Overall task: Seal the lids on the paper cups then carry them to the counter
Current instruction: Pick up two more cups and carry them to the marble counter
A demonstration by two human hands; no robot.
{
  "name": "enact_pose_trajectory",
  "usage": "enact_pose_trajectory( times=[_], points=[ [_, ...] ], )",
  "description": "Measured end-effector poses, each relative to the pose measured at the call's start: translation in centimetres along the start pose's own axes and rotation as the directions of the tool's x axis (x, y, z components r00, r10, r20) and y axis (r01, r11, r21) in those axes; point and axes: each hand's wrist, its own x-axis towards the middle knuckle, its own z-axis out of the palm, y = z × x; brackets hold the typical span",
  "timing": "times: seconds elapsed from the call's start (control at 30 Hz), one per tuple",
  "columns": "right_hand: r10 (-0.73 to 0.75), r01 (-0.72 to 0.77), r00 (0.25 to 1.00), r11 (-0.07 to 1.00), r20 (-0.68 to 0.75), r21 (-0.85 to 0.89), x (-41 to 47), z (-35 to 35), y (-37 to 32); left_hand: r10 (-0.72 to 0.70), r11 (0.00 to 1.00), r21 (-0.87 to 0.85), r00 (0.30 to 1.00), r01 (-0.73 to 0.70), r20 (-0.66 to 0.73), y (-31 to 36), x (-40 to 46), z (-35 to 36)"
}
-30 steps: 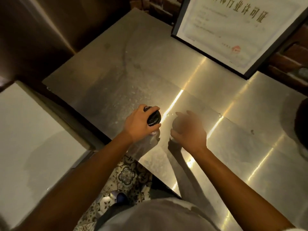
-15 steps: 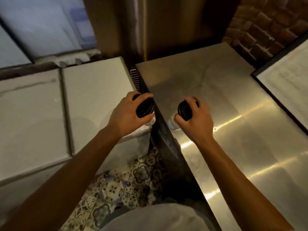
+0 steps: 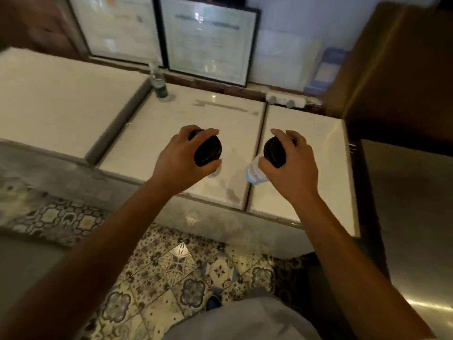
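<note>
Left hand [image 3: 181, 159] and right hand [image 3: 290, 165] each clamp a black-lidded white paper cup [image 3: 207, 150]; we keep both level toward the pale surface [image 3: 171, 119] at twelve o'clock.

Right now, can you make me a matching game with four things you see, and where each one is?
Things:
1. black-lidded paper cup on the left
2. black-lidded paper cup on the right
3. small clear glass bottle with dark liquid
4. black-framed paper document

Places:
A. leaning against the wall behind the white counter
B. held in the right hand
C. standing at the back of the white counter
D. held in the left hand

Pairs: 1-D, 2-B, 3-C, 4-A
</note>
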Motion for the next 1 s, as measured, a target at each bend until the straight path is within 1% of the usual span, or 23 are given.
enact_pose_trajectory(
  times=[0.13, 0.3, 0.4, 0.47, 0.53, 0.6, 0.67, 0.8, 0.9, 1.0],
  points=[
    [-0.203, 0.189, 0.973, 0.975, 0.114, 0.118, 2.6, 5.8, -8.0, -0.193, 0.981, -0.002, 0.974, 0.194, -0.117, -6.5, -3.2, -5.1],
    [-0.403, 0.345, 0.896, 0.896, 0.185, 0.278, 5.1, 12.9, -16.9, -0.378, 0.918, 0.025, 0.893, 0.396, -0.245, -13.0, -7.4, -10.8],
    [-0.510, 0.407, 0.831, 0.830, 0.223, 0.381, 6.6, 17.0, -22.0, -0.471, 0.862, 0.041, 0.827, 0.506, -0.307, -16.6, -9.8, -13.9],
    [-0.575, 0.443, 0.782, 0.785, 0.242, 0.433, 7.3, 19.2, -25.6, -0.536, 0.809, 0.043, 0.765, 0.587, -0.358, -18.5, -11.3, -16.0],
    [-0.654, 0.490, 0.713, 0.721, 0.251, 0.490, 7.7, 21.0, -28.9, -0.587, 0.754, 0.045, 0.703, 0.655, -0.402, -20.0, -12.6, -18.1],
    [-0.725, 0.531, 0.640, 0.656, 0.253, 0.537, 8.2, 22.7, -32.2, -0.623, 0.698, 0.046, 0.638, 0.715, -0.454, -21.3, -13.8, -20.2],
    [-0.770, 0.552, 0.586, 0.609, 0.255, 0.570, 8.2, 24.2, -35.4, -0.643, 0.649, 0.042, 0.577, 0.760, -0.504, -22.3, -15.3, -22.1],
    [-0.845, 0.575, 0.481, 0.506, 0.234, 0.643, 7.1, 26.7, -41.3, -0.666, 0.559, 0.048, 0.482, 0.828, -0.569, -24.3, -18.4, -25.7],
    [-0.873, 0.585, 0.430, 0.463, 0.230, 0.666, 5.5, 28.6, -45.4, -0.674, 0.488, 0.062, 0.421, 0.871, -0.607, -26.0, -21.1, -28.4],
    [-0.892, 0.590, 0.389, 0.433, 0.230, 0.681, 3.2, 30.4, -49.0, -0.665, 0.445, 0.050, 0.367, 0.894, -0.650, -28.1, -24.1, -31.1]
  ],
)
